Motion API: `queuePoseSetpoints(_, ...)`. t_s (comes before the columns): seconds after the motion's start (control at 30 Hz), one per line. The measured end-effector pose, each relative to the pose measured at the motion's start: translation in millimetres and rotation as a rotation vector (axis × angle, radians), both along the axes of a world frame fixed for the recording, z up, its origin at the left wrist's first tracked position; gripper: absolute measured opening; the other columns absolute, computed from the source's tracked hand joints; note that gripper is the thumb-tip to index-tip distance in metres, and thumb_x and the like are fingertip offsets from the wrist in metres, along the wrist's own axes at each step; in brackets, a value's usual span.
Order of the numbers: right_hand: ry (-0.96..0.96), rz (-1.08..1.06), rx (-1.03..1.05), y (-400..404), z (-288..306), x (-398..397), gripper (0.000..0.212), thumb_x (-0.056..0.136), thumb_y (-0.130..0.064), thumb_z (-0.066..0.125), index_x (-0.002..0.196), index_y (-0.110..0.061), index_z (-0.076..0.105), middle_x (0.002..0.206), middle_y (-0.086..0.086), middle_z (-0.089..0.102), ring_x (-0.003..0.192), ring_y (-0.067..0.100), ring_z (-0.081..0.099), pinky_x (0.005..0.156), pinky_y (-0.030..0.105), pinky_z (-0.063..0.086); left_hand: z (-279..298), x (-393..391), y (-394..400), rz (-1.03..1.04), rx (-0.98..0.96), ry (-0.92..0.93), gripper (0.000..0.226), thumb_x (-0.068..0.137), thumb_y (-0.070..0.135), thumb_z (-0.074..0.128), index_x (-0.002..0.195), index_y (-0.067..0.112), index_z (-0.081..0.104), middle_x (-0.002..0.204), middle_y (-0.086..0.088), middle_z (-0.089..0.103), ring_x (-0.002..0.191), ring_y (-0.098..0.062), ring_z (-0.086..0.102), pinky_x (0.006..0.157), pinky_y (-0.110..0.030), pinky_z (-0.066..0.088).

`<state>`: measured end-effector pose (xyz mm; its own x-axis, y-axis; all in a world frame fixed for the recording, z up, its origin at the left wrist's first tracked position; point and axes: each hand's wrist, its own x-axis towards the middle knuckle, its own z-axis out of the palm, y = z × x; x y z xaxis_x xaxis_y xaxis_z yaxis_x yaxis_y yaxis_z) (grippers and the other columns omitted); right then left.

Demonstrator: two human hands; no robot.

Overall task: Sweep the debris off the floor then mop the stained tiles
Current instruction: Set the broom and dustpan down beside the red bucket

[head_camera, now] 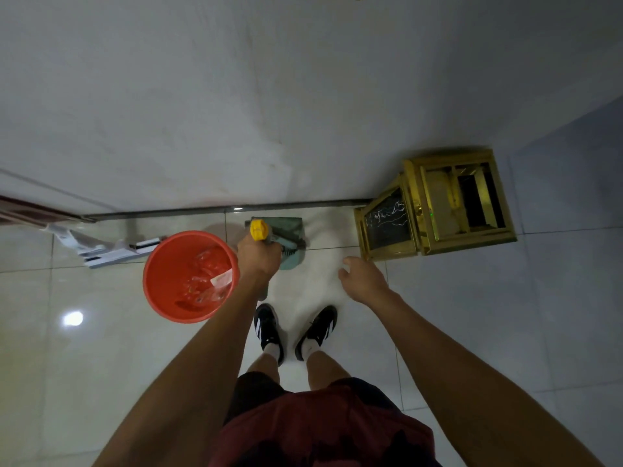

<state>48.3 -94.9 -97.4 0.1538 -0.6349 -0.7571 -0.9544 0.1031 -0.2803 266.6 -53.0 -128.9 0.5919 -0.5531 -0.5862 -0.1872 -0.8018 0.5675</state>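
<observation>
Left hand (258, 256) is clenched round the top of an upright handle with a yellow cap (258, 229); right hand (362, 278) hangs free beside it, fingers loose, gripping nothing. Below the left hand's fist a green dustpan (292, 237) sits on the floor tiles (101, 348) against the wall, and dark bristles show just past the knuckles, though whether the handle belongs to the pan or a brush I cannot tell. Touching the left forearm's outer side stands a red bucket (188, 276) with scraps of wrapping in it. Further out on that side lies a white flat mop (101, 249), untouched. Beyond the right hand stands a gold stand (435, 210). Sweeping looks close to finished, I'd judge, since no debris shows nearby; mopping is not yet begun.
</observation>
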Motion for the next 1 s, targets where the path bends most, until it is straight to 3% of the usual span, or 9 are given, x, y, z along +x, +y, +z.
queuePoseSetpoints(0.1,0.010,0.077,-0.023,-1.3,-0.7,-0.3,0.048,0.104,-0.034,0.043,0.148,-0.016,0.046,0.149,0.009,0.050,0.135,0.029,0.046,0.111,0.041,0.039,-6.8,8.4,-3.7,-0.002,0.021,0.017,0.011,0.082,0.019,0.066,0.088,0.010,0.069,0.086,-0.012,0.074,0.071,-0.028,0.071,0.066,-0.043,0.063)
queuePoseSetpoints(0.27,-0.003,0.145,-0.038,-0.2,-2.4,-0.1,0.048,0.104,-0.033,0.042,0.149,-0.016,0.044,0.151,0.007,0.048,0.138,0.028,0.044,0.113,0.043,0.037,-64.0,29.2,3.6,-0.056,0.005,0.050,0.030,0.064,0.039,0.062,0.089,0.023,0.064,0.082,-0.003,0.073,0.073,-0.028,0.073,0.066,-0.048,0.063)
queuePoseSetpoints(0.43,-0.019,0.177,-0.031,3.5,-3.2,-4.2,0.049,0.104,-0.034,0.043,0.149,-0.017,0.044,0.151,0.008,0.048,0.139,0.029,0.043,0.113,0.043,0.037,-11.4,20.2,12.6,-0.084,-0.017,0.086,0.034,0.062,0.046,0.059,0.088,0.024,0.060,0.093,-0.008,0.072,0.086,-0.033,0.070,0.080,-0.048,0.061)
queuePoseSetpoints(0.57,-0.025,0.213,0.021,8.0,-8.3,-4.8,0.049,0.103,-0.034,0.044,0.149,-0.018,0.045,0.149,0.012,0.049,0.135,0.031,0.047,0.111,0.041,0.040,14.4,21.9,33.8,-0.051,-0.033,0.026,0.070,0.065,0.069,0.059,0.117,0.022,0.060,0.111,-0.004,0.071,0.103,-0.030,0.068,0.093,-0.049,0.056)
queuePoseSetpoints(0.63,-0.027,0.232,0.043,13.2,-9.1,-2.5,0.049,0.103,-0.032,0.044,0.149,-0.017,0.045,0.148,0.013,0.048,0.133,0.031,0.047,0.111,0.040,0.040,38.6,19.4,43.1,-0.084,-0.044,0.004,0.063,0.082,0.063,0.065,0.131,0.025,0.057,0.119,0.002,0.067,0.104,-0.025,0.065,0.095,-0.040,0.052)
queuePoseSetpoints(0.73,-0.029,0.265,0.082,29.0,-9.3,3.2,0.049,0.103,-0.031,0.043,0.149,-0.015,0.045,0.148,0.014,0.048,0.133,0.031,0.047,0.110,0.039,0.040,65.3,18.3,61.5,-0.198,-0.102,-0.002,0.053,0.092,0.055,0.062,0.134,0.022,0.059,0.117,0.006,0.066,0.094,-0.013,0.064,0.077,-0.027,0.050)
queuePoseSetpoints(0.83,-0.010,0.308,0.122,53.0,-8.6,11.9,0.048,0.103,-0.030,0.043,0.148,-0.014,0.045,0.147,0.014,0.047,0.132,0.031,0.048,0.110,0.037,0.040,75.4,24.5,88.4,-0.281,-0.087,-0.051,0.057,0.092,0.059,0.053,0.131,0.019,0.062,0.120,-0.002,0.071,0.098,-0.019,0.070,0.085,-0.036,0.056)
queuePoseSetpoints(0.93,0.006,0.344,0.151,80.7,-6.8,28.6,0.045,0.102,-0.028,0.044,0.144,-0.011,0.049,0.144,0.015,0.050,0.128,0.031,0.051,0.107,0.037,0.043,77.7,39.1,121.3,-0.320,-0.040,-0.127,0.038,0.099,0.037,0.056,0.129,0.016,0.066,0.121,-0.005,0.072,0.105,-0.024,0.070,0.092,-0.038,0.053)
queuePoseSetpoints(1.0,0.009,0.366,0.159,100.0,-5.9,46.6,0.047,0.102,-0.029,0.044,0.145,-0.012,0.047,0.146,0.014,0.049,0.130,0.031,0.050,0.109,0.037,0.043,79.5,52.2,148.1,-0.355,-0.006,-0.173,0.035,0.099,0.034,0.057,0.129,0.019,0.066,0.123,-0.003,0.071,0.106,-0.024,0.069,0.093,-0.041,0.054)
